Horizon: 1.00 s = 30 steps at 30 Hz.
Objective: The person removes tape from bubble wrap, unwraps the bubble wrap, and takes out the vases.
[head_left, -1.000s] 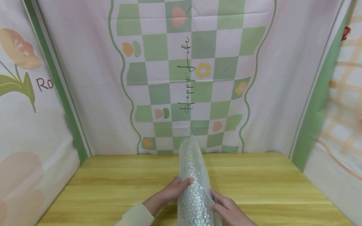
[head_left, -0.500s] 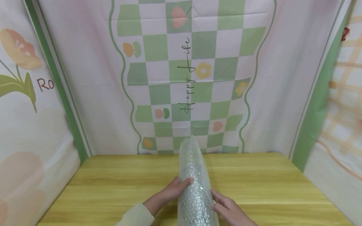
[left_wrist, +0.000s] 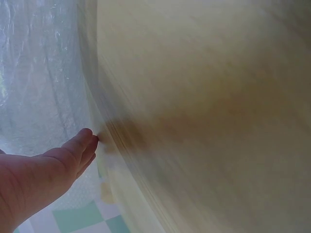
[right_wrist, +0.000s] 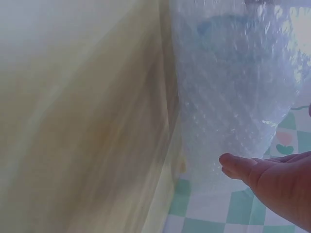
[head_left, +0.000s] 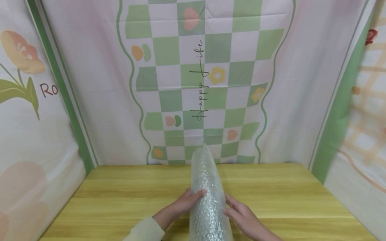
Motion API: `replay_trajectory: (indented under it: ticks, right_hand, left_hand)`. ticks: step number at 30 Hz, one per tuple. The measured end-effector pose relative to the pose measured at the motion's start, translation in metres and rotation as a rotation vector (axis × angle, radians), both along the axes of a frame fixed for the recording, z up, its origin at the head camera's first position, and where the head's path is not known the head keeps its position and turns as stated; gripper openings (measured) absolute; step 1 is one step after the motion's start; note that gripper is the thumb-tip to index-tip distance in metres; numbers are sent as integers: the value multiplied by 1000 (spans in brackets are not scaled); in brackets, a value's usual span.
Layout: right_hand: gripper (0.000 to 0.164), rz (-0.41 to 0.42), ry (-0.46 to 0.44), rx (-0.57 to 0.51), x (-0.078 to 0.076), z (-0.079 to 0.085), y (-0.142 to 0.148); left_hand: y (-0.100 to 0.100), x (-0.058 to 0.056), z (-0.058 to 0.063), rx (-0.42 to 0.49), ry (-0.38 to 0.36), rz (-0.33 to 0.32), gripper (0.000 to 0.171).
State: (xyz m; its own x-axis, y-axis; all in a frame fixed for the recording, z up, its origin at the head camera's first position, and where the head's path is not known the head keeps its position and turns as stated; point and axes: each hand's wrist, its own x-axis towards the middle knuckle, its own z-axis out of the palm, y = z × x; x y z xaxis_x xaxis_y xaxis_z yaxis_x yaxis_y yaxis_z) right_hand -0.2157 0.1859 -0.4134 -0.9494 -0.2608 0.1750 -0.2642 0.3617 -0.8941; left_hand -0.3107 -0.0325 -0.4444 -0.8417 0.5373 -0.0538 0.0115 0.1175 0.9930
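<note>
A long roll of clear bubble wrap [head_left: 209,210] lies lengthwise down the middle of the wooden table, its far end narrowing to a point near the back cloth. My left hand [head_left: 184,201] holds the roll from the left, thumb across its top and the other fingers at its side, partly hidden. On the right, my right hand [head_left: 245,218] touches the roll's side with fairly straight fingers and thumb. Both wrist views show the wrap close up, with the left hand [left_wrist: 53,167] and right hand [right_wrist: 277,182] beside it. Whatever the wrap may contain cannot be made out.
The light wooden table [head_left: 127,185] extends to both sides of the roll. A green-and-white checked cloth [head_left: 166,51] hangs behind it. Printed cloths also hang at the left [head_left: 14,144] and right [head_left: 376,125].
My right hand has shifted slightly forward along the roll. The loose wrap edge at the near right has drawn in closer to the roll. My left hand stays in place.
</note>
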Motion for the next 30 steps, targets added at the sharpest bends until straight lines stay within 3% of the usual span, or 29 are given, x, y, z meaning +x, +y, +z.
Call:
replay_trajectory:
  ticks: [6,13,21,30]
  right_hand:
    - [71,-48,-36,23,-13,1,-3]
    - [74,-110,-22,83,-27,1,-4]
    - [81,-8,-56,16,-35,-1,-4]
    - [88,23,-18,2,-41,-5,-5]
  left_hand:
    - [-1,1,0,-24,7,25,77]
    - [-2,1,0,13,23,-15,72]
    - [-1,1,0,15,19,-9,72]
    - [-1,0,-1,21,33,-32,72]
